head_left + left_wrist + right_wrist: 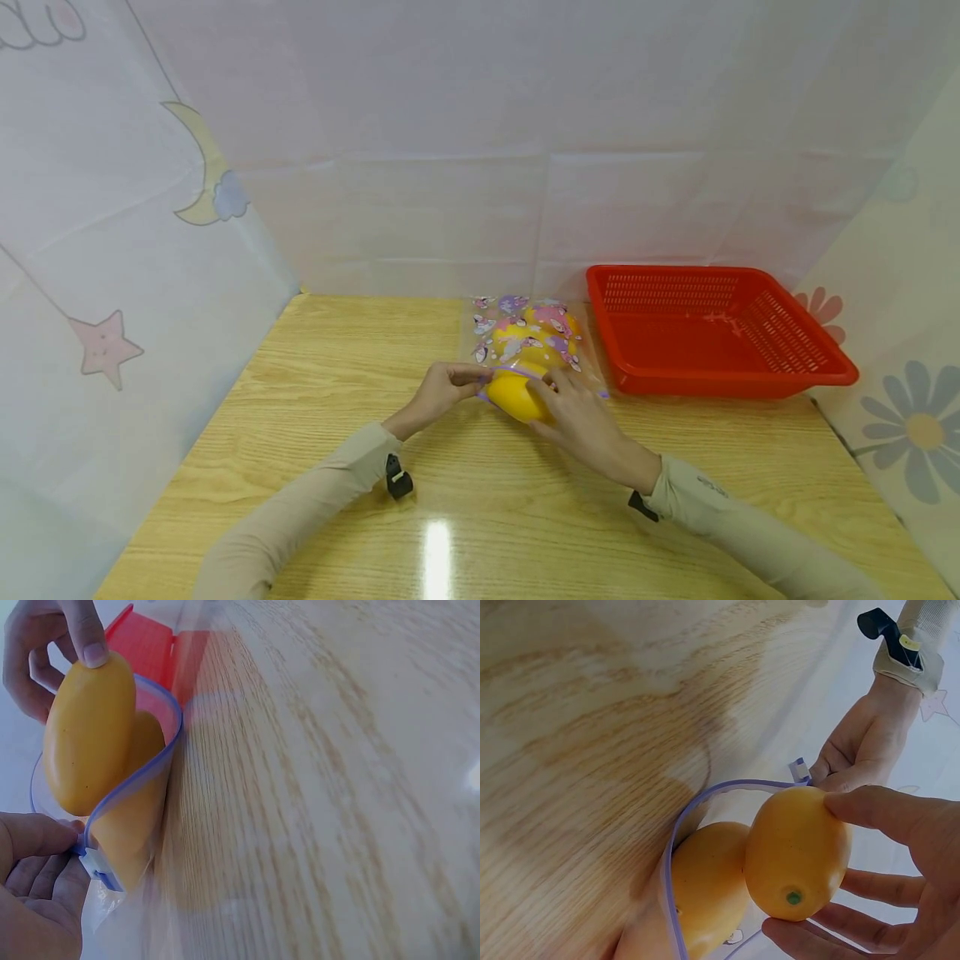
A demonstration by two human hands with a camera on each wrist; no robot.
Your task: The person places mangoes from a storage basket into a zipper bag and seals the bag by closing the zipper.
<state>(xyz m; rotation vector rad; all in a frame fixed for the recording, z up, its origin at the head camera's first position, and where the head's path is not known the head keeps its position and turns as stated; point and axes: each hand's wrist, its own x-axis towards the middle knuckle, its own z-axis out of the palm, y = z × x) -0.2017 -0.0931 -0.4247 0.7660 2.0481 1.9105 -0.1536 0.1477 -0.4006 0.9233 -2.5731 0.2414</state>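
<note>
A clear zip bag [483, 325] with printed figures and a purple zip edge lies on the table, several yellow mangoes [551, 354] inside it. My left hand [438, 396] pinches the rim at one corner of its mouth, beside the white slider [96, 864]. Another yellow mango [799, 844], with a green spot at one end, is gripped in the fingers and thumb of my right hand [588, 421]. That mango is partly within the open mouth, overlapping a mango [709, 889] in the bag in the right wrist view.
A red plastic basket [705, 379] with slotted sides stands right of the bag, towards the back. The wooden table [337, 358] meets a pale cloth backdrop [420, 208] at its far edge. Printed cloth walls flank it on both sides.
</note>
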